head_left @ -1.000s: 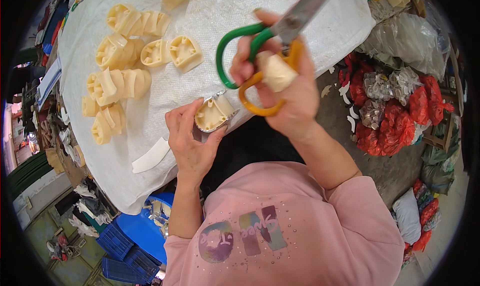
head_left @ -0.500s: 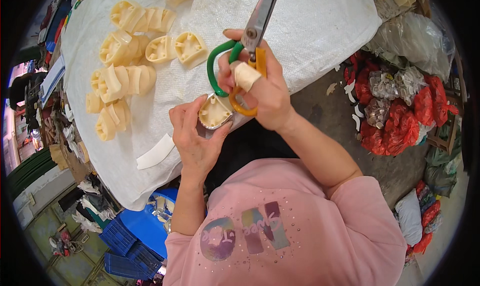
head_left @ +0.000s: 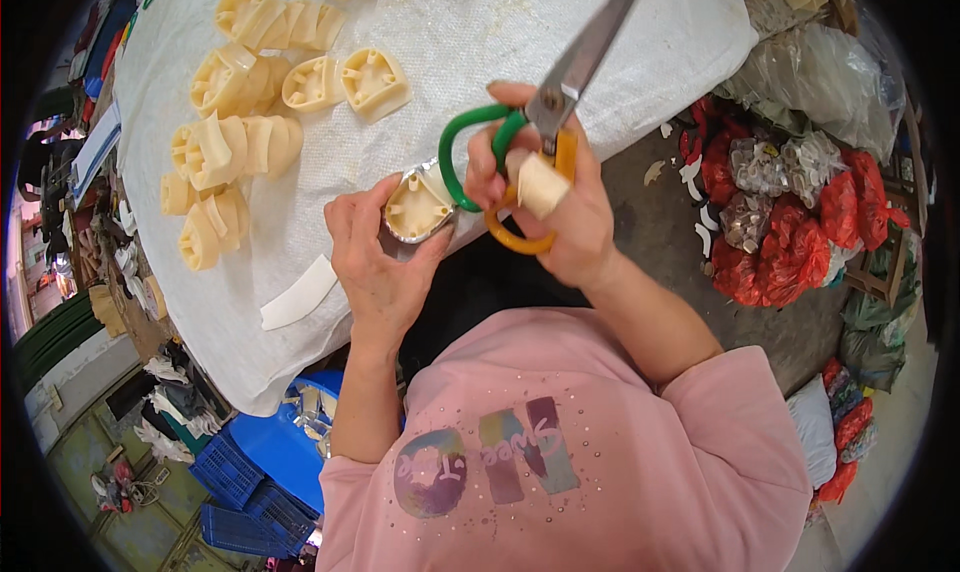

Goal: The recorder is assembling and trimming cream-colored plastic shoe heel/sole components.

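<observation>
My left hand is closed round a small cream plastic piece, a hollow shell with a rounded end and small posts inside. A shiny silver band runs around its outer side. In my right hand is a pair of scissors with one green and one orange handle loop; the blades point up and away to the right, close together. A pale wrap covers one finger of that hand. The handle loops are right beside the cream piece. On the table near my left wrist lies a curved white strip.
A white woven sheet covers the table. Several more cream shells stand in rows at its left, two of them apart. To the right, red plastic bags lie on the floor. A blue tub and blue crates sit below left.
My right hand has moved right and slightly toward me with the scissors, away from the cream piece. My left hand keeps its hold. The whole view has shifted a little.
</observation>
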The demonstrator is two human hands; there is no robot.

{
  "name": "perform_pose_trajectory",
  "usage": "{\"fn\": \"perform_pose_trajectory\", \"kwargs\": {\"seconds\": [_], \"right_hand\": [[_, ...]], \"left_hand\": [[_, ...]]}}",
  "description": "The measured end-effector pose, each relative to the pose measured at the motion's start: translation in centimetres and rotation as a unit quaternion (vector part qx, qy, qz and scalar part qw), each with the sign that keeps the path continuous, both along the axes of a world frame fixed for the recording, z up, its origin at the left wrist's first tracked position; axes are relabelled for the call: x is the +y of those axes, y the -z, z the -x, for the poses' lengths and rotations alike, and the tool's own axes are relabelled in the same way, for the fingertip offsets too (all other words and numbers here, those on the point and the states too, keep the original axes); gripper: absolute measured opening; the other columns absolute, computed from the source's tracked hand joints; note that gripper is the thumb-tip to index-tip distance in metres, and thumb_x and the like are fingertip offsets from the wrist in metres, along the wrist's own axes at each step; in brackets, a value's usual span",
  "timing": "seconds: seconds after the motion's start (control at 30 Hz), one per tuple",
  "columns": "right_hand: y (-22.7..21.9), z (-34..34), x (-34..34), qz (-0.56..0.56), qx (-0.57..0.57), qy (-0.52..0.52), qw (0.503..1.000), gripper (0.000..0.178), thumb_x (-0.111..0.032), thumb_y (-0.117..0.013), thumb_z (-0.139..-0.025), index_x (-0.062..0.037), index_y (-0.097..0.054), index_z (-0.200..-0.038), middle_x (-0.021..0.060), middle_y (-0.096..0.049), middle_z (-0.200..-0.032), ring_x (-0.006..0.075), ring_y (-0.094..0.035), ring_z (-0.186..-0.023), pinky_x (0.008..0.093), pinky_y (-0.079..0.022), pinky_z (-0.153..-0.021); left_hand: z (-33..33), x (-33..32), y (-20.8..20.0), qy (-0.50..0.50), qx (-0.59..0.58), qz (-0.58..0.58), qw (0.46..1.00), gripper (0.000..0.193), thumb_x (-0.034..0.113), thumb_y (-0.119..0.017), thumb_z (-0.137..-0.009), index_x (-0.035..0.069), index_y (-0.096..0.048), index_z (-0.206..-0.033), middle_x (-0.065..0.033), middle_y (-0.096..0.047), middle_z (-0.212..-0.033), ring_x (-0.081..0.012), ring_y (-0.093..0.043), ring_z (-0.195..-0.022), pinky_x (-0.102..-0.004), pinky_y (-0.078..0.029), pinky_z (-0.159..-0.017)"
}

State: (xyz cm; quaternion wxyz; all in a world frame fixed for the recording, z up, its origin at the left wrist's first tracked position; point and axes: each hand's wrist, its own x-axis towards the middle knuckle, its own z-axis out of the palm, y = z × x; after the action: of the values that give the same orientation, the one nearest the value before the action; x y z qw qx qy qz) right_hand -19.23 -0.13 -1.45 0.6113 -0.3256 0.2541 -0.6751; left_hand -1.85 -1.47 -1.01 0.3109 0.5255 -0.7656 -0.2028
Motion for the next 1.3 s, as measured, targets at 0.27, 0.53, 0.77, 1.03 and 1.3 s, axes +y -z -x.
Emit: {"fn": "perform_pose_trajectory", "kwargs": {"seconds": [0.27, 0.53, 0.77, 1.03, 1.3], "right_hand": [[-2.4, 1.5, 0.5, 0.018, 0.023, 0.007, 1.0, 0.047, -0.017, -0.047, -0.091, -0.0037, -0.035, -0.134, 0.0078, -0.049, -0.088, 0.0123, -0.044, -0.074, 0.0274, -0.038, -0.069], [-3.1, 1.5, -0.1, 0.01, 0.098, -0.025, 0.995, 0.043, -0.008, -0.049, -0.088, 0.0013, -0.041, -0.129, 0.0026, -0.05, -0.09, 0.0088, -0.045, -0.079, 0.0226, -0.039, -0.071], [-1.4, 1.5, -0.9, -0.001, 0.072, -0.028, 0.997, 0.043, -0.008, -0.043, -0.088, 0.001, -0.037, -0.13, 0.0038, -0.048, -0.082, 0.0093, -0.043, -0.068, 0.0225, -0.037, -0.063], [-1.0, -0.1, -0.1, 0.01, -0.06, -0.037, 0.997, 0.05, -0.023, -0.05, -0.091, -0.0088, -0.033, -0.136, 0.0123, -0.047, -0.087, 0.0168, -0.046, -0.075, 0.0357, -0.039, -0.069], [-2.3, 1.2, -0.7, 0.026, -0.152, -0.025, 0.988, 0.043, -0.014, -0.046, -0.093, -0.0023, -0.033, -0.132, 0.0105, -0.047, -0.086, 0.0157, -0.046, -0.073, 0.033, -0.041, -0.069]], "left_hand": [[0.0, 0.1, 0.0, 0.002, -0.003, 0.0, 1.0, 0.055, 0.007, -0.079, -0.055, 0.004, -0.058, -0.106, -0.0112, -0.052, -0.09, -0.0283, -0.05, -0.087, -0.0363, -0.044, -0.075], [-0.1, 0.0, 0.0, 0.002, 0.002, -0.003, 1.0, 0.056, 0.006, -0.079, -0.055, 0.004, -0.058, -0.107, -0.0111, -0.052, -0.09, -0.0281, -0.049, -0.088, -0.0367, -0.043, -0.076], [0.0, -0.1, -0.1, 0.004, 0.002, 0.005, 1.0, 0.056, 0.006, -0.079, -0.054, 0.003, -0.058, -0.106, -0.0109, -0.052, -0.088, -0.0287, -0.048, -0.087, -0.0375, -0.042, -0.076], [0.0, 0.0, -0.1, 0.003, 0.004, 0.006, 1.0, 0.056, 0.006, -0.079, -0.054, 0.003, -0.058, -0.106, -0.0112, -0.052, -0.09, -0.0292, -0.048, -0.088, -0.0381, -0.042, -0.077], [0.0, 0.0, 0.0, 0.0, 0.014, 0.0, 1.0, 0.056, 0.005, -0.079, -0.054, 0.004, -0.058, -0.106, -0.011, -0.052, -0.09, -0.0295, -0.048, -0.088, -0.0377, -0.042, -0.077]]}}
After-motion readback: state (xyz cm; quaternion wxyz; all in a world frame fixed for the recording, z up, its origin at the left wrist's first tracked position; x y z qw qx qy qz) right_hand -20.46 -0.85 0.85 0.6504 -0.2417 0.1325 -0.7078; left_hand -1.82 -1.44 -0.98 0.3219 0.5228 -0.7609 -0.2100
